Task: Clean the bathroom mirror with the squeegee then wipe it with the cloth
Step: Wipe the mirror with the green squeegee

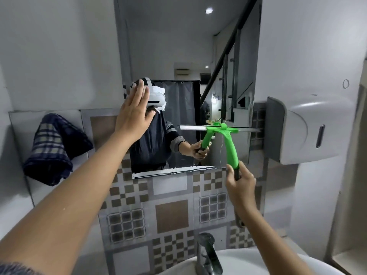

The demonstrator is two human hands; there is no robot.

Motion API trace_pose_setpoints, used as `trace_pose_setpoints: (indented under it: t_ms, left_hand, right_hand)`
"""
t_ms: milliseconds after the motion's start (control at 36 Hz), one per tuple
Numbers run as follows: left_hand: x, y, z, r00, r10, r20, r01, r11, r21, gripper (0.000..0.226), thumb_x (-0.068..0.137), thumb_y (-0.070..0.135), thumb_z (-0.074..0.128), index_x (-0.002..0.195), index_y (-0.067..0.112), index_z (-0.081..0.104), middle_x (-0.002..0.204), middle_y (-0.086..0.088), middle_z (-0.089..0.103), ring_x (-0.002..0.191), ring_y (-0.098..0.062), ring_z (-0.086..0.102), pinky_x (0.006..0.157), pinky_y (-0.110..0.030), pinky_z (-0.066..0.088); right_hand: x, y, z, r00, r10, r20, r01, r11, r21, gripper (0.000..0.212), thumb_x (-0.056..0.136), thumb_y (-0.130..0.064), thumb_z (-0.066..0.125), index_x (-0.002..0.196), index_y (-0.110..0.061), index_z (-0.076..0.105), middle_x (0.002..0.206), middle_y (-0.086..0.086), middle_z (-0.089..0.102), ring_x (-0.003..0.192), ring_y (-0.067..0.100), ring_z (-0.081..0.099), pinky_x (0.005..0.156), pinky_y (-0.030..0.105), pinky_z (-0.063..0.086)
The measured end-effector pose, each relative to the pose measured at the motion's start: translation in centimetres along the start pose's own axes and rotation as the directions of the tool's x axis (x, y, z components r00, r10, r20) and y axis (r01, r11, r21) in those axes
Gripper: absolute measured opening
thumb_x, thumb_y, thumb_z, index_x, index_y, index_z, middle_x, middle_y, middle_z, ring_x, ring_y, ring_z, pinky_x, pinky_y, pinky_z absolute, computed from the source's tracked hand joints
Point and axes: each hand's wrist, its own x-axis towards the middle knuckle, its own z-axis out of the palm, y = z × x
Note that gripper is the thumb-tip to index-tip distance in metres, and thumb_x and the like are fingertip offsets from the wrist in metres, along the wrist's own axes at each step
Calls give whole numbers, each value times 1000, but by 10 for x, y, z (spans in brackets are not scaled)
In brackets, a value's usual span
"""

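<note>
The tall bathroom mirror (178, 46) hangs on the wall above a patterned tile band. My right hand (241, 180) is shut on the dark lower grip of the green squeegee (231, 145). Its blade lies horizontal against the mirror's lower right part, near the right edge. My left hand (136, 114) is open, fingers together and pointing up, its palm flat on the mirror's left side. The dark blue checked cloth (53, 149) hangs crumpled on the ledge at the left, away from both hands. A line of foam or water sits along the mirror's bottom edge.
A white paper-towel dispenser (309, 130) juts out just right of the mirror, close to the blade's end. Below, a chrome tap (207, 255) rises from the white basin (258, 262). The mirror reflects a person wearing a headset.
</note>
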Motion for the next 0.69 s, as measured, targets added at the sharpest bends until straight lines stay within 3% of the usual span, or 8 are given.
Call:
trace_pose_setpoints:
  t_ms: [83,167,250,333,389,556,694]
  left_hand:
    - [-1,-1,-2,1000,3,24,-3,1000,1,69,93,27,47,146,12,6,156,-6,-3,143,-24,0,115,-42,14]
    - [-2,-2,-4,999,22,43,-21,1000,-5,70,93,27,49,146,10,7,156,-6,-3,143,-24,0,115,-42,15]
    - [-2,-4,-6,998,33,50,-33,999,-3,70,92,26,50,146,10,8,156,-5,-3,143,-23,0,114,-40,16]
    - [-2,-3,-7,998,32,51,-32,999,-6,69,92,24,51,146,10,9,156,-6,-4,143,-24,0,114,-41,18]
    - [-3,-3,-7,998,28,49,-27,1000,-10,69,92,22,50,146,10,8,156,-6,-4,143,-24,0,113,-41,18]
    - [-6,-3,-5,999,18,36,-17,1000,-20,67,93,21,49,146,10,8,156,-7,-2,143,-25,1,115,-40,15]
    - [-8,-1,-2,1000,12,14,-12,1000,-22,66,92,18,49,145,8,10,156,-9,1,143,-26,2,116,-38,13]
  right_hand:
    - [-14,-10,24,991,125,-54,-116,982,149,11,91,-8,51,82,-4,54,58,2,44,44,10,35,37,19,31]
    - [-26,-19,42,981,175,-84,-159,973,166,15,92,-14,50,81,-4,52,61,5,45,48,14,37,41,26,32]
    - [-41,-21,55,980,181,-80,-166,973,161,14,92,-16,50,80,-8,51,62,7,44,51,16,38,42,25,32]
    - [-56,-24,66,986,162,-45,-152,973,174,10,92,-10,50,82,-7,51,57,3,40,40,4,31,36,17,27]
    - [-65,-26,72,989,145,-18,-139,974,178,7,92,-8,50,85,-7,52,55,1,40,36,4,32,35,15,26]
    - [-81,-20,85,998,56,2,-56,998,11,6,92,-12,51,90,-6,51,51,-3,41,37,7,32,36,23,28]
    - [-86,-15,86,998,24,53,-19,996,-85,18,93,-20,50,105,-6,52,53,3,49,39,12,38,37,26,31]
